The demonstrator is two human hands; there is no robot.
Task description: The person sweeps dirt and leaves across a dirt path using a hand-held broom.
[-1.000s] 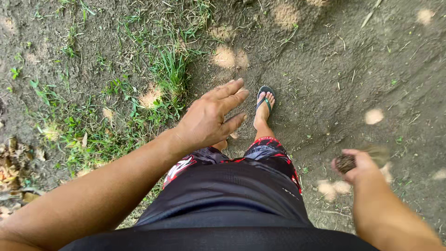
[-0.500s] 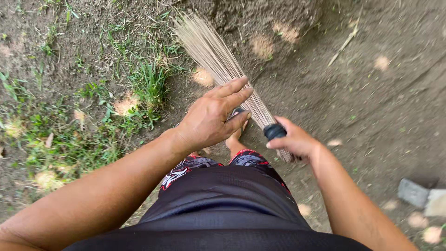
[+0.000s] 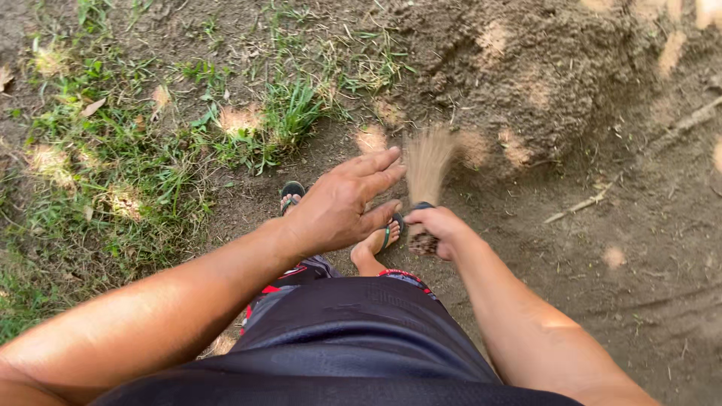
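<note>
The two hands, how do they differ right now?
The left hand is open, fingers spread flat, holding nothing; the right hand is closed in a fist around the stick broom. The left hand shows its back and hovers over the feet; the right hand sits beside it, with blurred bristles fanning away toward the dirt ground. Both are bare and held out in front of the black shorts.

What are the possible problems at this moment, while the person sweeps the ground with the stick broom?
1. The stick broom is blurred with motion close to the foot in a sandal; the bristles may strike the bare toes.
2. Only the right hand grips the broom, at its bound end; the left hand is open and free, so the broom may slip.
3. The loose dirt mound ahead may throw dust upward.
</note>
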